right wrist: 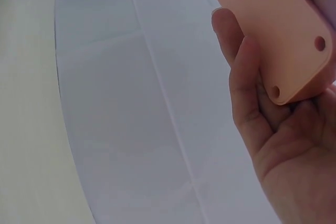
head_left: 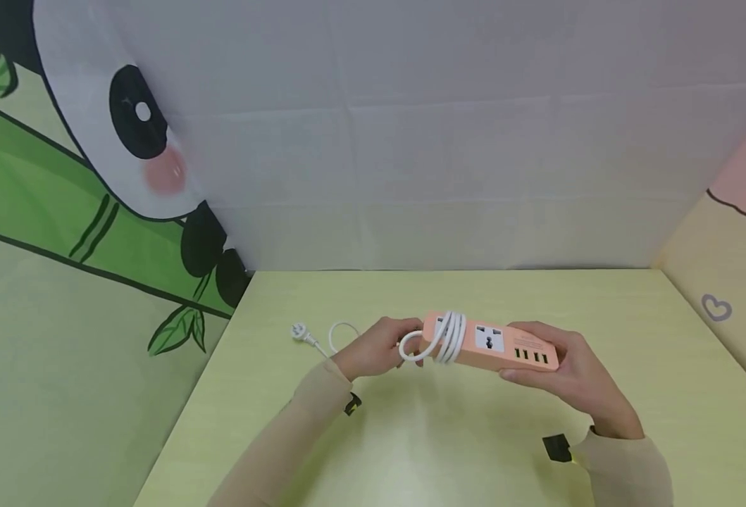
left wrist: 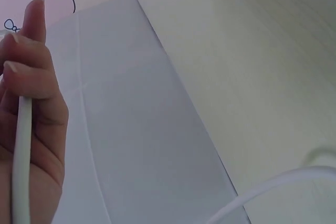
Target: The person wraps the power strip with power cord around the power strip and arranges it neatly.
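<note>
An orange power strip (head_left: 489, 339) with white sockets and several USB ports is held above the table, its left end wrapped in loops of white cord (head_left: 451, 336). My right hand (head_left: 569, 362) grips the right end, thumb on the near side and fingers on the far side; the right wrist view shows the strip's underside (right wrist: 273, 35) against the palm. At the other end, my left hand (head_left: 379, 346) holds the cord, which runs through its curled fingers in the left wrist view (left wrist: 34, 82). The white plug (head_left: 299, 332) lies left of that hand, with a loose curve of cord (head_left: 344, 325) beside it.
The pale yellow-green table (head_left: 398, 451) meets a light grey wall cloth (head_left: 442, 176) at its back edge. A printed panda and bamboo pattern (head_left: 81, 190) covers the left side, and a cream and pink panel (head_left: 728, 267) stands on the right.
</note>
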Demonstrator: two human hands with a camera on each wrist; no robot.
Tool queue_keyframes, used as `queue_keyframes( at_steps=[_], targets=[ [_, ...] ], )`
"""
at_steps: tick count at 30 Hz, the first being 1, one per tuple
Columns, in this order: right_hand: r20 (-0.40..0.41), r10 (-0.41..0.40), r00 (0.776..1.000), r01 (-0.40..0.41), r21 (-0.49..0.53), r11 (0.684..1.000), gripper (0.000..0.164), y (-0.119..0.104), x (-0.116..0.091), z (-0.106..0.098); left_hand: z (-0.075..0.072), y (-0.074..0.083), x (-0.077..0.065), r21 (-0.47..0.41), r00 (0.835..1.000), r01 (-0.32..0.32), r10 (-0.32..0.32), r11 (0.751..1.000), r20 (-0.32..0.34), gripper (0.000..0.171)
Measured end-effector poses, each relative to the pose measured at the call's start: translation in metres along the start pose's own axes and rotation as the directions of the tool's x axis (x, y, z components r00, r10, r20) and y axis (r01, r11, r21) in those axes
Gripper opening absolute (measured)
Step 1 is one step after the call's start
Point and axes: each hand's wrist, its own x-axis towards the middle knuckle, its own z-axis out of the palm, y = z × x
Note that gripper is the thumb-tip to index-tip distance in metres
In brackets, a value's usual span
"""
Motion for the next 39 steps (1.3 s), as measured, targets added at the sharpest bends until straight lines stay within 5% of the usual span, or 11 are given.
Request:
queue_keyframes(
  at_steps=[10, 17, 26, 39],
  targets=[
    [-0.037, 0.032, 0.999, -0.032, 0.002, 0.999, 0.048, 0.001, 0.001, 0.001, 0.013, 0.007, -0.011, 0.183, 0.996, -0.028, 0.043, 0.983, -0.08, 0.015],
    [-0.081, 0.049, 0.996, -0.05, -0.015, 0.999, 0.047, 0.003, 0.001, 0.002, 0.023, 0.015, -0.017, 0.333, 0.991, -0.041, 0.081, 0.942, -0.108, 0.027],
    [-0.124, 0.074, 0.989, -0.078, -0.029, 0.997, 0.048, 0.0, 0.002, 0.002, 0.029, 0.027, -0.025, 0.273, 0.99, -0.03, 0.065, 0.962, -0.121, 0.027],
    [-0.162, 0.098, 0.982, -0.11, -0.066, 0.992, 0.049, 0.001, 0.003, 0.004, 0.041, 0.047, -0.033, 0.371, 0.958, 0.103, 0.009, 0.923, -0.287, 0.032]
  ],
)
